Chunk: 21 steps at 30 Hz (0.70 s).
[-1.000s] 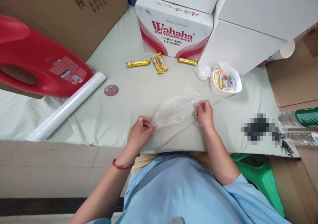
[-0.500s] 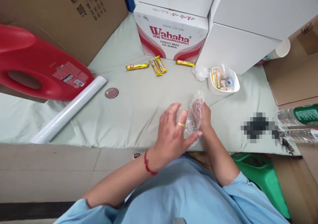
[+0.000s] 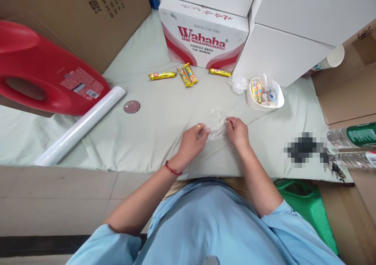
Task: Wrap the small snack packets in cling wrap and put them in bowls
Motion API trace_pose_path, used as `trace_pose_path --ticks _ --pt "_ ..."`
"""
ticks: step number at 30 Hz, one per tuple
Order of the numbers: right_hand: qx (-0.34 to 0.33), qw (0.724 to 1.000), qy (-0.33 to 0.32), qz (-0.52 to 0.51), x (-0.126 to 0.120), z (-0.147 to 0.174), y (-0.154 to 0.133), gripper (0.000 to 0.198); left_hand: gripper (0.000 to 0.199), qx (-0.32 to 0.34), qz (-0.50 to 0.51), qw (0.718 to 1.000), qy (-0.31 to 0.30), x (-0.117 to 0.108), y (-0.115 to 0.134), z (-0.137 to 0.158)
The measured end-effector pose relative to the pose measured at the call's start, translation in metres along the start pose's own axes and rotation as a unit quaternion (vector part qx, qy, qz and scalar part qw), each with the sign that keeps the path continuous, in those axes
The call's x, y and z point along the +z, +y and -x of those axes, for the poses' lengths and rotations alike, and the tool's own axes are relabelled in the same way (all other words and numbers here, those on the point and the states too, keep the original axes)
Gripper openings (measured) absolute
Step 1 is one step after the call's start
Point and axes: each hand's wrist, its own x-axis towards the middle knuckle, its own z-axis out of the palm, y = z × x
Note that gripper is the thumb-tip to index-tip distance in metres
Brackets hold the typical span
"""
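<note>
Clear film: a small crumpled piece of clear plastic wrap [image 3: 216, 125] is held between both hands, low over the pale green cloth-covered table [image 3: 147, 132], near its front edge.
Left hand: left hand [image 3: 192, 139] is closed in a pinch on the wrap's left edge, thumb against fingertips; a gold ring shows on 1 finger, a red string on the wrist.
Right hand: right hand [image 3: 238, 131] is pinched on the wrap's right edge, fingers curled in.
Spacing: hands are close together, the wrap bunched between them, not spread flat.
Step in hand: judged as folding or gathering the wrap into a smaller piece.
Next move calls for: a steady 2-sided pinch, since thin film clings and springs open; the edges would need to be matched or pressed down onto the cloth.
Nearby right: white bowl of wrapped sweets [image 3: 265, 94] is just beyond the right hand; another scrunched clear wrap [image 3: 237, 83] lies beside it.
Further back: 4 yellow-wrapped snack bars [image 3: 188, 74] lie before a red-and-white Wahaha carton [image 3: 205, 38].
Left side: white roll of film [image 3: 80, 126], round metal disc [image 3: 131, 106] and red plastic jug [image 3: 44, 75] are well apart from the hands.
</note>
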Motion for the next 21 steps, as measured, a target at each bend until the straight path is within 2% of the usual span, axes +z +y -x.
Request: trace_pose_path --ticks 2,6,9,12,15,18,19,20,21 --pt "0.034 0.997 -0.007 -0.064 0.000 0.000 -0.002 0.038 0.026 -0.059 0.113 0.991 0.045 -0.010 -0.012 -0.008" --pt "0.085 0.988 -0.015 -0.128 0.003 -0.001 -0.008 0.052 0.011 -0.162 0.293 0.938 0.091 -0.023 -0.028 -0.016" --pt "0.079 0.987 0.008 -0.138 0.006 -0.002 -0.009 0.042 0.009 -0.203 0.301 0.924 0.121 -0.031 -0.039 -0.016" --pt "0.077 0.985 0.030 -0.151 0.005 -0.003 -0.010 0.033 0.010 -0.224 0.240 0.932 0.157 -0.043 -0.052 -0.013" --pt "0.083 0.984 0.052 -0.151 0.004 -0.001 -0.012 0.031 0.014 -0.151 0.078 0.961 0.219 -0.057 -0.055 -0.006" --pt "0.067 0.986 0.061 -0.138 0.004 0.002 -0.016 0.032 0.022 -0.035 -0.066 0.957 0.280 -0.063 -0.036 0.000" --pt "0.058 0.988 0.059 -0.134 0.005 0.003 -0.017 0.032 0.023 0.016 -0.101 0.958 0.267 -0.061 -0.027 0.000" --pt "0.049 0.989 0.056 -0.131 0.006 0.004 -0.019 0.032 0.023 0.078 -0.136 0.963 0.221 -0.057 -0.018 -0.001" --pt "0.043 0.989 0.052 -0.129 0.008 0.004 -0.020 0.033 0.025 0.142 -0.173 0.963 0.149 -0.052 -0.010 -0.003"
